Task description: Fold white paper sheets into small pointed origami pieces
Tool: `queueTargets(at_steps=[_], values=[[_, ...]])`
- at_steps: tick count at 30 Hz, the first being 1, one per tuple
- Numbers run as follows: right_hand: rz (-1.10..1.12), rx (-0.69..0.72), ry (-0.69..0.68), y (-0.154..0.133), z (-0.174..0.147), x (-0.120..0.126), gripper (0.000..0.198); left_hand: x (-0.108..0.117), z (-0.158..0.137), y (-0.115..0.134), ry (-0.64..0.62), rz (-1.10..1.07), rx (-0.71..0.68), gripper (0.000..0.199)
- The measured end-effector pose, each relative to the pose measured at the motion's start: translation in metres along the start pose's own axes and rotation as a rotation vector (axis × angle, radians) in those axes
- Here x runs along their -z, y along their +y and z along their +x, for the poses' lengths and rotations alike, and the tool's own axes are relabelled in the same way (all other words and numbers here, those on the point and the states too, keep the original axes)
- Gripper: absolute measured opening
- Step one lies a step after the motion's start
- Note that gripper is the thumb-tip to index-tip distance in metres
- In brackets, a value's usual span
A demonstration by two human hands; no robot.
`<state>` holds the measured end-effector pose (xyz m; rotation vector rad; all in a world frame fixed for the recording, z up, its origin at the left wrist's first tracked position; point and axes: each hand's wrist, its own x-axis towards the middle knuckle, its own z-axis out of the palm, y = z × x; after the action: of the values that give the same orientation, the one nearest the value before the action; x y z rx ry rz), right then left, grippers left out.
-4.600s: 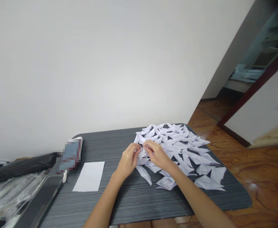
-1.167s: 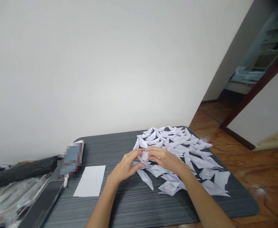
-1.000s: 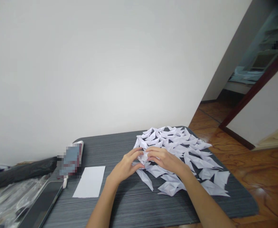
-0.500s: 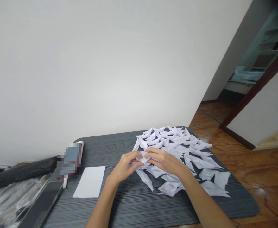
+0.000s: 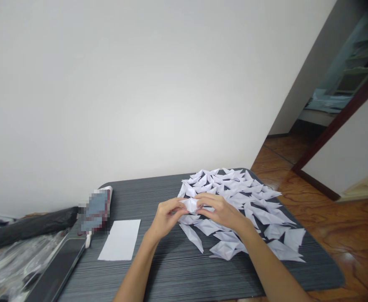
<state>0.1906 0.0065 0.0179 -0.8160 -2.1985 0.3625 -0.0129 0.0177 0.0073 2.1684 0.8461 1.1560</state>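
A small folded white paper boat (image 5: 190,205) is held up between both hands, above the near left part of a spread of similar folded paper boats (image 5: 234,184). My left hand (image 5: 167,217) pinches its left end between thumb and fingers. On the other end, my right hand (image 5: 217,210) is closed in the same kind of pinch. Some of the boat is hidden behind the fingertips. Several more folded pieces lie just below the hands, one long pointed piece (image 5: 192,238) among them.
White paper sheets (image 5: 119,240) lie flat on the dark table (image 5: 171,272), left of my hands. Farther left are a blurred-out packet (image 5: 94,209), a white pen-like object (image 5: 88,240) and a dark-screened device (image 5: 58,268). A white wall (image 5: 140,105) rises behind the table.
Both hands keep hold of the paper boat. Its middle now looks more spread, and the fingers of my right hand have shifted slightly. The view has moved a little.
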Motion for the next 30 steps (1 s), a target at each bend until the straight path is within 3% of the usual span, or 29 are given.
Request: queueTargets(at_steps=[12,19,25,30], values=[[-0.042,0.021,-0.025,0.004,-0.004,-0.004,0.017,-0.003,-0.002,-0.001,-0.021,0.181,-0.148,0.013],[0.094,-0.04,0.04,0.0,0.0,-0.004,0.007,-0.002,0.001,0.008,-0.001,0.095,-0.097,0.011],[0.164,-0.113,0.146,-0.003,0.005,-0.01,0.007,-0.006,0.002,0.009,0.05,-0.071,0.085,0.014],[0.151,-0.108,0.159,-0.002,0.004,-0.018,0.009,-0.009,0.002,0.007,0.065,0.086,0.027,0.019]])
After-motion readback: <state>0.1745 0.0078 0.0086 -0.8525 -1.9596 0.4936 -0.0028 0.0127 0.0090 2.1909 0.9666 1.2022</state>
